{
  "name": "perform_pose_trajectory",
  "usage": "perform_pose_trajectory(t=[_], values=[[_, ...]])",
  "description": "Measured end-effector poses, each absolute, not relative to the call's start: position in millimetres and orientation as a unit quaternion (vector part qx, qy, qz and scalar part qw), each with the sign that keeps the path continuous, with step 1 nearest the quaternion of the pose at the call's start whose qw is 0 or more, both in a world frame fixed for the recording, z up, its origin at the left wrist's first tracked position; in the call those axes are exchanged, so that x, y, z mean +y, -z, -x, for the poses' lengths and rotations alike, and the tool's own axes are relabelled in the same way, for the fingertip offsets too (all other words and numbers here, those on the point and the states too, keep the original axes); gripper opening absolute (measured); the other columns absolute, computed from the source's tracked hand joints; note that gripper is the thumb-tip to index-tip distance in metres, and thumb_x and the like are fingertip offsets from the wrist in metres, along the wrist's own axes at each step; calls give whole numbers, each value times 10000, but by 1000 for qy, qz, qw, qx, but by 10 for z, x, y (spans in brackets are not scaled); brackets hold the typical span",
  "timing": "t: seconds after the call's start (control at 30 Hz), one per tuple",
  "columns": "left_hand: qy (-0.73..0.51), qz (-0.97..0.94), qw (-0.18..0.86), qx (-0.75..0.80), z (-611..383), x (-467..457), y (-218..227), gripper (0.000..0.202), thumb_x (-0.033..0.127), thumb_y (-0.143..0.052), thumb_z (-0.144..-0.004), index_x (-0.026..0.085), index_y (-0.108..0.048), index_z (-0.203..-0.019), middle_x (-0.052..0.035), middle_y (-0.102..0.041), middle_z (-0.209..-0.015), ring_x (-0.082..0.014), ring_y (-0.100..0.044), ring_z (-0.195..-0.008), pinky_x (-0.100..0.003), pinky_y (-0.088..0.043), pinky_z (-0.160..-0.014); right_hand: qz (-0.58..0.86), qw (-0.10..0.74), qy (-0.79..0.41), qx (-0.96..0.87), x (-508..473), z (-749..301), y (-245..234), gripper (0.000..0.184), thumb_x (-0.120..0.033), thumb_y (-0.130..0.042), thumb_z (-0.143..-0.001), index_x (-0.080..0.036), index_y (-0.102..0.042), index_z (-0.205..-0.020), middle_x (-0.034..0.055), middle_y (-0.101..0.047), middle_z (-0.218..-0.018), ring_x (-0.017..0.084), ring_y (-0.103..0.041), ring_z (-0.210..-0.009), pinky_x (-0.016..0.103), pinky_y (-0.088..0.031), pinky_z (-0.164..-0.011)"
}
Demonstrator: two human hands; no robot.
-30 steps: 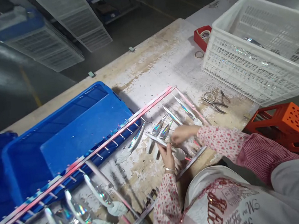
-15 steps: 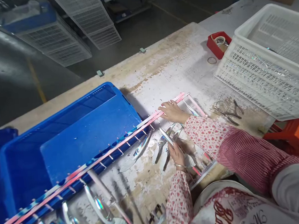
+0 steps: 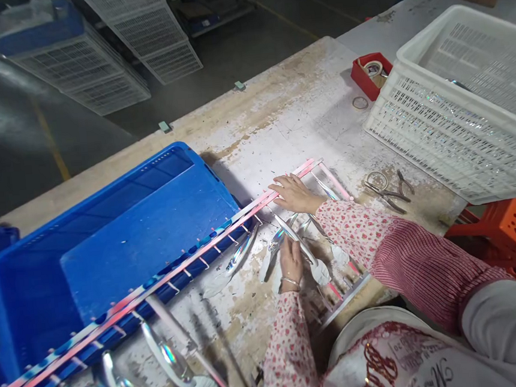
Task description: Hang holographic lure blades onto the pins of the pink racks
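Observation:
A long pink-and-white rack with a row of small hooks lies across the front edge of the blue tub. My right hand grips its bar near the far right end, fingers bent over the top. Below it, my left hand, a bracelet at the wrist, is among shiny silver fish-shaped lures with white tails. Its fingers point up, slightly apart, partly covering a lure behind them. Just right of these fingers, one lure hangs slanted from the rack. Another lure hangs to the left. More lures hang at lower left.
The blue tub stands behind the rack. Pliers and a ring-shaped roll lie on the worktable right of my hands. Further right are a white slotted crate, a red box with tape rolls, and an orange stool.
My left hand has let go of the slanted lure and moved left, to the lures beside it. My right hand stays on the rack. The view has shifted slightly.

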State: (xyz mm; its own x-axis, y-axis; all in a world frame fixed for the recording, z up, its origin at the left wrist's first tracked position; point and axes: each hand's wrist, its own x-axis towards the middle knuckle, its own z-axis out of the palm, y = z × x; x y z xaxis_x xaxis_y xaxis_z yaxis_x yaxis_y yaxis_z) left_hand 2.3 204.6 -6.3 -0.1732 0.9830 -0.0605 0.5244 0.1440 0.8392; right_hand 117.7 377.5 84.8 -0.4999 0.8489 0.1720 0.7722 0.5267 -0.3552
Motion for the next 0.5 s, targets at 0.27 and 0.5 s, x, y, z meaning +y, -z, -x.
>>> perform_pose_trajectory(t=[0.27, 0.5], values=[[16, -624, 227, 747, 119, 2008, 3, 409, 289, -564, -829, 154, -546, -1215, -172, -600, -1177, -307, -592, -1072, -428, -477, -882, 463, 279, -273, -796, 2761, -1748, -877, 246, -212, -502, -917, -144, -626, -1118, 105, -644, -1112, 195, -545, -1073, 363, -415, -983], [-6, -555, 249, 794, 618, 1688, -494, 342, 327, -605, -758, 173, -538, -1057, -84, -637, -786, -301, -647, -824, -404, -486, -752, 434, 82, -481, -757, 1558, -1800, -504, 194, -189, -536, -878, -126, -700, -960, 46, -707, -799, 138, -629, -733, 232, -439, -713]])
